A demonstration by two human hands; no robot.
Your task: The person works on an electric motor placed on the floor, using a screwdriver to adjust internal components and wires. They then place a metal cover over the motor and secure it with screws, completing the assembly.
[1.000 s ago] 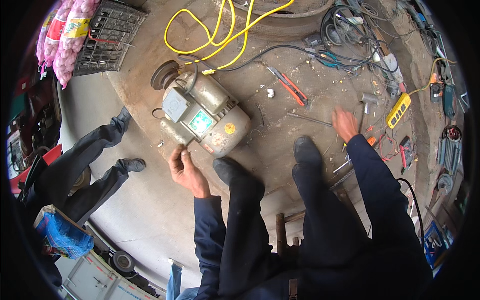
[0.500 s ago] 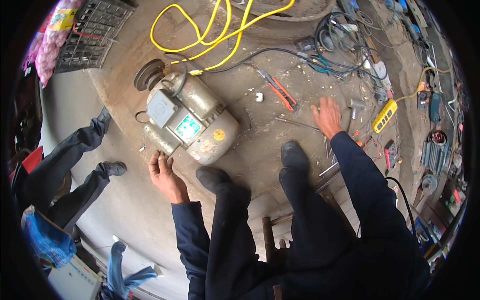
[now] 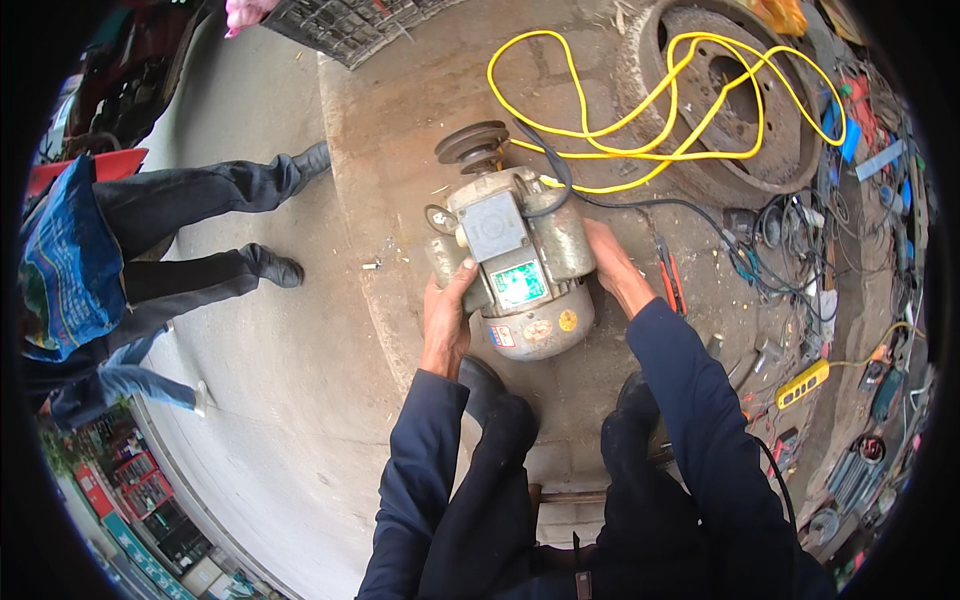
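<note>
A grey electric motor (image 3: 545, 340) stands on the concrete between my feet, its double pulley (image 3: 472, 148) pointing away from me. My left hand (image 3: 446, 312) grips its left side, with the thumb on top beside the terminal box (image 3: 493, 228). Around the right side, by the rounded capacitor cover (image 3: 566, 242), my right hand (image 3: 612, 264) is pressed; its fingertips are hidden behind the casing. A black lead runs from the motor to a yellow cable (image 3: 590, 152). Right of my right hand lies a red utility knife (image 3: 671, 278).
A rusty wheel rim (image 3: 655, 100) sits far right under yellow cable loops. Tangled wires and tools crowd the right, with a yellow power strip (image 3: 803, 384). A person's legs (image 3: 215, 180) are at the left; a black crate (image 3: 355, 30) stands far left.
My right hand has left the floor near the tools and now holds the motor's right side. My left hand has moved up onto its left side. The motor appears turned more upright in view.
</note>
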